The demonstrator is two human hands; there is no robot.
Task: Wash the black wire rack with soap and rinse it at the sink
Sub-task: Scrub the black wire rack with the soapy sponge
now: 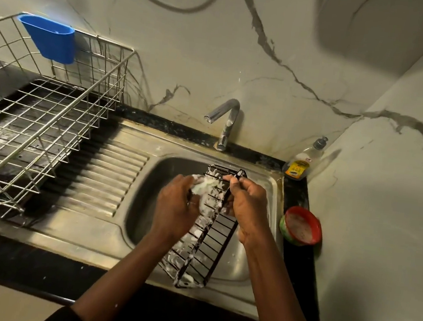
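Observation:
The black wire rack point(211, 242) lies lengthwise over the steel sink point(148, 192), covered in white foam along its left side. My right hand point(249, 204) grips the rack's right rail near its far end. My left hand point(176, 204) holds a pale soapy scrubber point(203, 184) against the rack's inner wires. The tap point(225, 119) stands behind the basin with no water running from it.
A steel wire dish drainer point(38, 124) with a blue cup point(51, 38) hooked on it stands at the left. A dish soap bottle point(302, 160) sits in the back right corner. A red-rimmed tub of soap paste point(300, 227) rests on the black counter right of the sink.

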